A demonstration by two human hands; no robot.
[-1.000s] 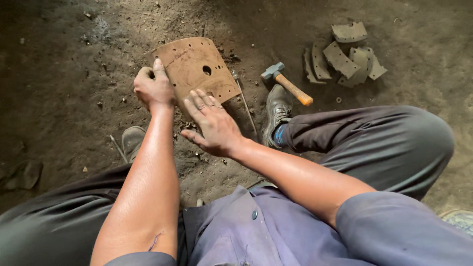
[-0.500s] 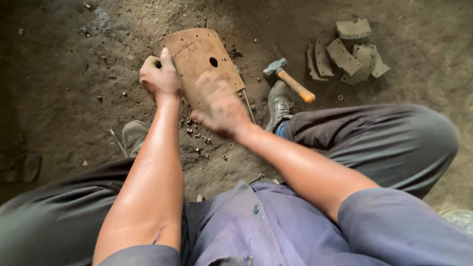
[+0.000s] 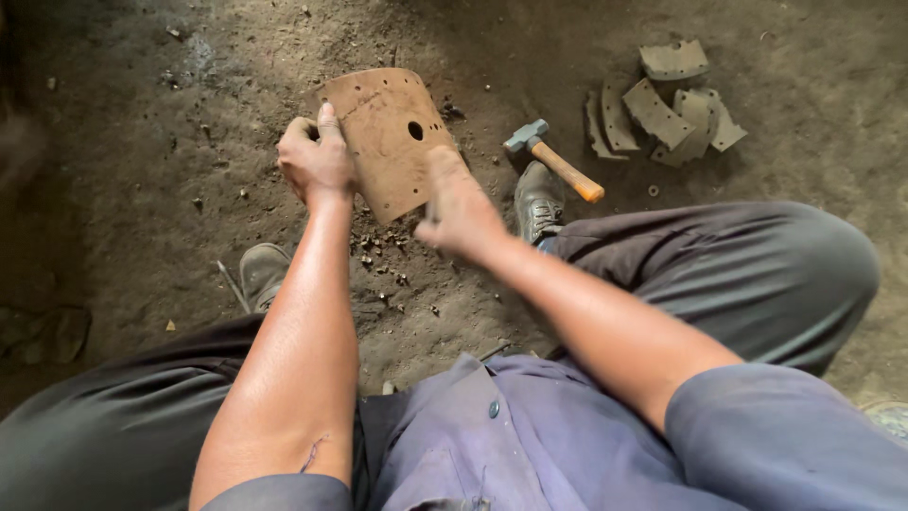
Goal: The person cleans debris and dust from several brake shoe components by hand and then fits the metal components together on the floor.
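A curved, rusty-brown metal plate [image 3: 390, 132] with several small holes and one larger hole stands on the dirt floor between my feet. My left hand [image 3: 315, 161] grips its left edge, thumb pointing up along the plate. My right hand [image 3: 458, 203] is at the plate's lower right edge, blurred; its fingers look curled, and what they hold, if anything, is hidden. Small crumbs of debris [image 3: 383, 248] lie on the ground just below the plate.
A hammer [image 3: 553, 159] with a grey head and orange wooden handle lies right of the plate, above my right shoe [image 3: 537, 201]. Several curved grey lining pieces [image 3: 667, 109] are piled further right. My left shoe [image 3: 261, 273] sits at lower left, a thin rod beside it.
My right hand has left the plate's face, where it lay flat, and gone to the lower right edge. The plate has been tipped more upright. My left hand keeps its grip.
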